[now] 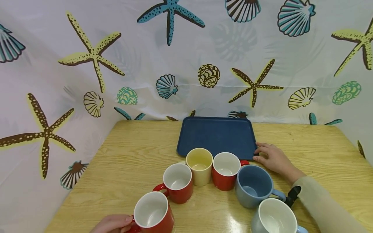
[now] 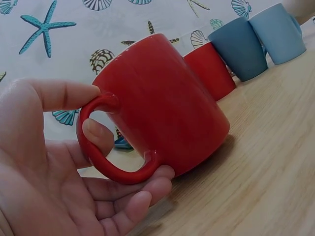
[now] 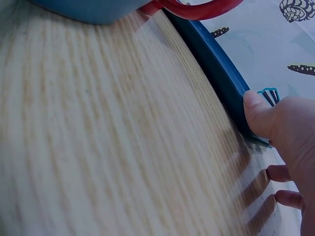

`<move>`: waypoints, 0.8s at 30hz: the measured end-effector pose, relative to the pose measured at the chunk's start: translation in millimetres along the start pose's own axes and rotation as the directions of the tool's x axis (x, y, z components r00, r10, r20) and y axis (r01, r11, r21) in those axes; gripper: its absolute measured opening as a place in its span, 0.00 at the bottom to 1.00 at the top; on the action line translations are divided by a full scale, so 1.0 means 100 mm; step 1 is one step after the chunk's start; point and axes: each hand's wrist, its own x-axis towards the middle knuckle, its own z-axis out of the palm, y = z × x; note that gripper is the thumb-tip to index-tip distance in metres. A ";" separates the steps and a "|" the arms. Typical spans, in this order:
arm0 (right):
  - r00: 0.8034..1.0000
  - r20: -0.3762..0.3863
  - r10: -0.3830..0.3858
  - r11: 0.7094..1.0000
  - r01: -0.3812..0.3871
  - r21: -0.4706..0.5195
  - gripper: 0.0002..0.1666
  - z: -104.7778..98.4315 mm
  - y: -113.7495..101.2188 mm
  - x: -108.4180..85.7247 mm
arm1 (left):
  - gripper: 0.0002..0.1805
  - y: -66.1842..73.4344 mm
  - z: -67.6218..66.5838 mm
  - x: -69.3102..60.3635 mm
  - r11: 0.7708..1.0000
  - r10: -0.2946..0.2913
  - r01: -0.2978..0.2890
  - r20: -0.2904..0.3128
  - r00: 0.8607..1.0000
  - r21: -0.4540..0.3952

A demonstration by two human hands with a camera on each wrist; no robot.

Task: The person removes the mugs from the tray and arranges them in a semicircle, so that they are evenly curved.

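Note:
My left hand (image 1: 112, 223) holds a red mug (image 1: 155, 213) with a white inside by its handle, at the front left of the table. In the left wrist view, a fingertip shows through the handle loop, with other fingers (image 2: 140, 199) below it. The mug looks tilted there. At the back right, my right hand (image 1: 274, 160) touches the near right corner of a dark blue tray (image 1: 217, 136). The right wrist view shows the thumb on the tray's edge (image 3: 221, 69), while two fingertips show lower down, off the tray. My right index finger is hidden there.
Between my hands, mugs stand in an arc: a red one (image 1: 177, 184), a cream one (image 1: 199, 166), another red one (image 1: 225, 171), a blue one (image 1: 253, 186) and a pale blue one (image 1: 274, 216). A patterned curtain (image 1: 186, 64) hangs behind the wooden table (image 1: 140, 145).

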 end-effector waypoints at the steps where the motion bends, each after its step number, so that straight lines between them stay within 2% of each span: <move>1: 1.000 0.001 0.004 1.000 -0.004 0.002 0.16 0.00 0.00 0.00 | 0.14 0.00 0.02 0.02 1.000 -0.010 0.010 -0.005 1.000 -0.015; 5: 1.000 0.019 0.009 1.000 -0.009 0.007 0.17 -0.01 -0.01 0.00 | 0.14 -0.02 0.05 0.10 0.998 -0.002 0.002 0.006 1.000 -0.068; 9: 1.000 0.026 0.015 1.000 -0.015 0.011 0.17 -0.02 0.00 0.00 | 0.15 -0.02 0.08 0.14 0.993 0.030 -0.022 0.069 0.997 -0.112; 12: 0.999 0.029 0.016 1.000 -0.016 0.009 0.17 -0.02 -0.01 0.00 | 0.16 -0.04 0.09 0.16 0.990 0.035 -0.023 0.086 0.996 -0.138; 15: 0.999 0.031 0.019 1.000 -0.019 0.009 0.17 -0.02 -0.01 0.00 | 0.16 -0.05 0.10 0.19 0.993 0.041 -0.034 0.065 0.997 -0.115; 18: 0.999 0.031 0.022 1.000 -0.022 0.008 0.18 -0.02 -0.01 0.01 | 0.16 -0.04 0.12 0.19 0.996 0.016 -0.013 0.029 0.999 -0.093; 24: 1.000 0.022 0.018 1.000 -0.018 0.007 0.17 -0.01 -0.01 0.00 | 0.15 -0.04 0.11 0.21 0.998 -0.005 0.005 0.003 1.000 -0.064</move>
